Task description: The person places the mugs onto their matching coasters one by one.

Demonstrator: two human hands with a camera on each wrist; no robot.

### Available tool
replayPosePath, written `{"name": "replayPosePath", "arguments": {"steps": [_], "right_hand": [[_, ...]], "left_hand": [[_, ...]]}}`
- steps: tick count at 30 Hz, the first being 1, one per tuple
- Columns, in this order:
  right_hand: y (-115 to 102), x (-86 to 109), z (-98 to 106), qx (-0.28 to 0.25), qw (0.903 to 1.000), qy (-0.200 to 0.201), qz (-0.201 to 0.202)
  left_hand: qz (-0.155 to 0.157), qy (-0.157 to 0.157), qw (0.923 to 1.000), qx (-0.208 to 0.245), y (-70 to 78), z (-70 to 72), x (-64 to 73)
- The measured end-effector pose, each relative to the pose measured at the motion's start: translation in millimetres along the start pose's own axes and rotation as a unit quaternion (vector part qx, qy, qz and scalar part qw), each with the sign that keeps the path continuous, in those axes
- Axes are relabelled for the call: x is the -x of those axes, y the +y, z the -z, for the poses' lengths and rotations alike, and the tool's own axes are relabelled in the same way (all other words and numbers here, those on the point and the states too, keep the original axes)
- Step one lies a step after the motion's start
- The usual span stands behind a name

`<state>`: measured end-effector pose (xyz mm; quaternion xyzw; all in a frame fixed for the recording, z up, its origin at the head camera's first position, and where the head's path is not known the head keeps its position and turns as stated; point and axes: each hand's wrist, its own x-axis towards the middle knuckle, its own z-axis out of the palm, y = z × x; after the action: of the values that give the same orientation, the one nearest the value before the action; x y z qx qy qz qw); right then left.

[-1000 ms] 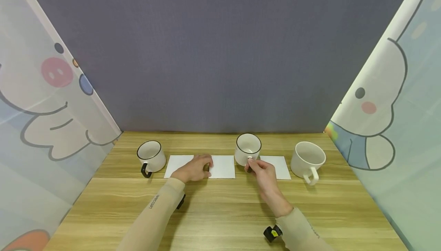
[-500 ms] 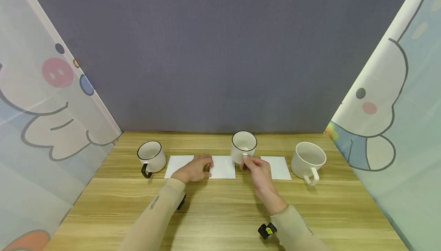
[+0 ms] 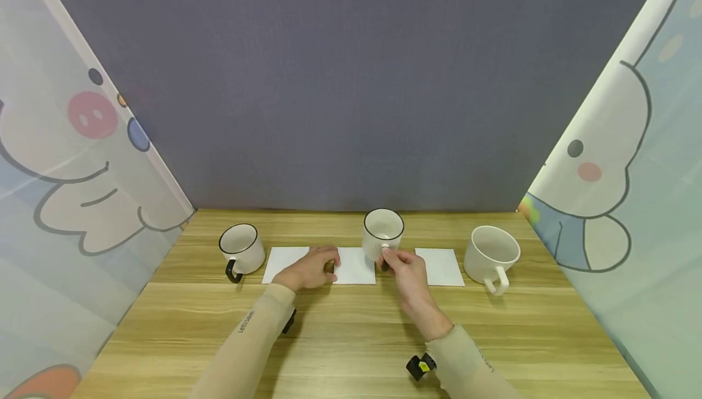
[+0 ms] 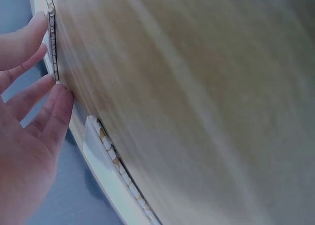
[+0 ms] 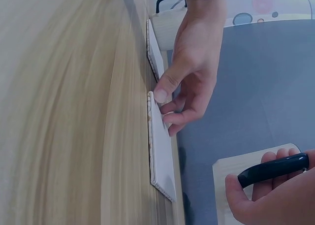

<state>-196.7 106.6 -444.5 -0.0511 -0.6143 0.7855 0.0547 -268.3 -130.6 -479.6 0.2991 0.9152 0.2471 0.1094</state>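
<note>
My right hand [image 3: 412, 280] pinches the dark handle [image 5: 273, 169] of a white mug [image 3: 378, 243] with a black rim. That mug hangs upright above the table, by the right end of the middle white square board [image 3: 352, 268]. My left hand [image 3: 312, 267] lies low over the left white board [image 3: 282, 261]; its gently bent fingers and thumb touch the middle board's left edge. In the left wrist view the boards' edges look corrugated. A black-rimmed mug with a black handle [image 3: 241, 250] stands at the left. A larger all-white mug [image 3: 488, 259] stands at the right.
A third white board [image 3: 444, 267] lies between my right hand and the white mug. A dark grey panel [image 3: 351, 88] rises behind the wooden table [image 3: 351, 344]. Cartoon-printed sheets [image 3: 49, 216] border both sides.
The right hand has carried the black-rimmed mug leftward, from the gap between two boards to over the middle board's right end. The left hand keeps its place.
</note>
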Motion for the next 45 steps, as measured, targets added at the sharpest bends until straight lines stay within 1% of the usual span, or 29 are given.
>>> {"name": "replayPosePath", "arguments": {"steps": [7, 14, 24, 32, 41, 45], "right_hand": [[0, 1.3, -3, 0.012, 0.9999, -0.002, -0.001], [1, 1.3, -7, 0.021, 0.9998, -0.004, -0.006], [6, 2.4, -14, 0.038, 0.9992, 0.008, -0.008], [7, 1.2, -22, 0.013, 0.9998, 0.011, -0.006], [10, 0.5, -27, 0.029, 0.9995, 0.002, -0.010], [12, -0.9, -30, 0.022, 0.9997, -0.002, -0.014]], "left_hand": [[-0.009, 0.002, 1.0000, 0.002, -1.0, 0.3, -0.2], [0.001, 0.004, 1.0000, 0.006, -3.3, -1.3, 0.0], [0.001, 0.005, 1.0000, 0.000, -4.2, -1.7, -1.1], [0.004, 0.005, 1.0000, 0.003, -2.5, -1.1, 0.2], [-0.007, 0.008, 0.9999, 0.001, -1.8, -0.6, 0.8], [0.001, 0.008, 1.0000, 0.002, -1.2, -0.4, 1.7]]}}
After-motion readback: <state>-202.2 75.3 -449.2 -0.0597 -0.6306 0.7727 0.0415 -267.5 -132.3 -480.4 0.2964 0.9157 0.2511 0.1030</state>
